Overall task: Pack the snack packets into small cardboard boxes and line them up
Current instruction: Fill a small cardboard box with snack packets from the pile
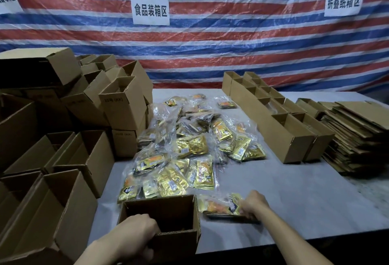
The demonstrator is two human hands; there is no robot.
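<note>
At nine o'clock, along the left side of the table (305, 205), empty boxes (84, 159) stood crowded and stacked, most with their tops open. Toward seven o'clock the left hand (134, 230) curled its fingers over the near rim of the open box (174, 243), bracing it upright at the table's front edge. Its inside was dark, so what it held could not be told.

From the centre up to twelve o'clock lay the pile of snack packets (189, 146), gold and orange sachets in clear bags, heaped loosely. At five o'clock, just right of the box, the right hand (253, 203) gripped a bundle of packets (221, 205) by its right end. The hand was blurred there, but the fingers seemed to be closed round the bag, which lay low on the table.

The step in hand looked like loading. The bundle would need lifting over the box's right wall and lowering in flat, with the left hand holding the box against sliding.

At two o'clock the row of boxes (284, 136) ran back in a line. Beyond it, at three o'clock, flattened cartons (355, 136) were stacked. The pile sat between the box and that row, so carrying a filled box across would mean going round or over it.
</note>
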